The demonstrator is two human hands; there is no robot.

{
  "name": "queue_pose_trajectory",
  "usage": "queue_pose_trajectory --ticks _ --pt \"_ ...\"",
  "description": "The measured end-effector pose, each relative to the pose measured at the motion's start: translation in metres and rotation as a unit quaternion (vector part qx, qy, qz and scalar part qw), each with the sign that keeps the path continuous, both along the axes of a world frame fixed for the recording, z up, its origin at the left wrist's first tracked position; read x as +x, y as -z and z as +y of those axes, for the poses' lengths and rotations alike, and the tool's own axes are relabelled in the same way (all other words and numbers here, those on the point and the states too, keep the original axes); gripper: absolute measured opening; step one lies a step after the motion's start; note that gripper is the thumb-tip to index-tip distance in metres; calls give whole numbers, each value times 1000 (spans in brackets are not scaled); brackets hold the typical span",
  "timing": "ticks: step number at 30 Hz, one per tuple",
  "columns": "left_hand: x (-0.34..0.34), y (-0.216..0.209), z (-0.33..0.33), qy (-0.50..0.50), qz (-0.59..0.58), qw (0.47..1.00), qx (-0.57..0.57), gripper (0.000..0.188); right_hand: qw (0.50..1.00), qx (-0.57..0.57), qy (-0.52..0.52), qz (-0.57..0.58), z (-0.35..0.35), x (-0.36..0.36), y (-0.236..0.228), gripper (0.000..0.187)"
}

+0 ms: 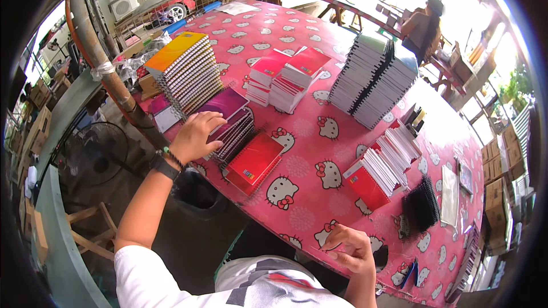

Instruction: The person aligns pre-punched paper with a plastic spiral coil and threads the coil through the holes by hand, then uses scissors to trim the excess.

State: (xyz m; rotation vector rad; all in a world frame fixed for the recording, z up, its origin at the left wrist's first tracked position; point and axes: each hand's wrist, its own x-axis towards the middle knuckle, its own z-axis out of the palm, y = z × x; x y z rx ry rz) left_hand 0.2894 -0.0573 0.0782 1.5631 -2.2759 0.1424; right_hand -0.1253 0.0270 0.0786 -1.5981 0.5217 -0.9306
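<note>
My left hand (197, 136) reaches to a short stack of purple spiral notebooks (233, 115). Its fingers are spread over the near left edge of the stack, and nothing shows gripped in them. Beside that stack lies a small pile of red spiral notebooks (255, 162). My right hand (349, 247) is over the table's near edge, thumb and fingertips pinched together. A thin, pale sliver seems to stick out of the pinch, too fine to name. To the right of this hand is a pair of blue-handled pliers or cutters (409, 274).
A tall pile of yellow-covered spiral notebooks (185, 74), red booklets (297, 74), thick black-spiral stacks (371, 80), a row of red-covered booklets (368, 179) and black binding coils (421, 204) stand on the pink table cover (308, 217). A metal post (108, 74) and fan (100, 154) are left.
</note>
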Motion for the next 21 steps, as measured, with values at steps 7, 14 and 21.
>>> queue_pose_trajectory --ticks 7,14,21 --pt "-35 16 -18 -84 23 991 -99 36 998 -36 -1 54 3 0 8 14" --pt "-11 3 -22 -41 76 996 -38 35 997 -43 36 60 11 -5 8 14" --pt "-7 5 -5 -59 -50 996 32 59 989 -24 126 76 19 -35 19 11"
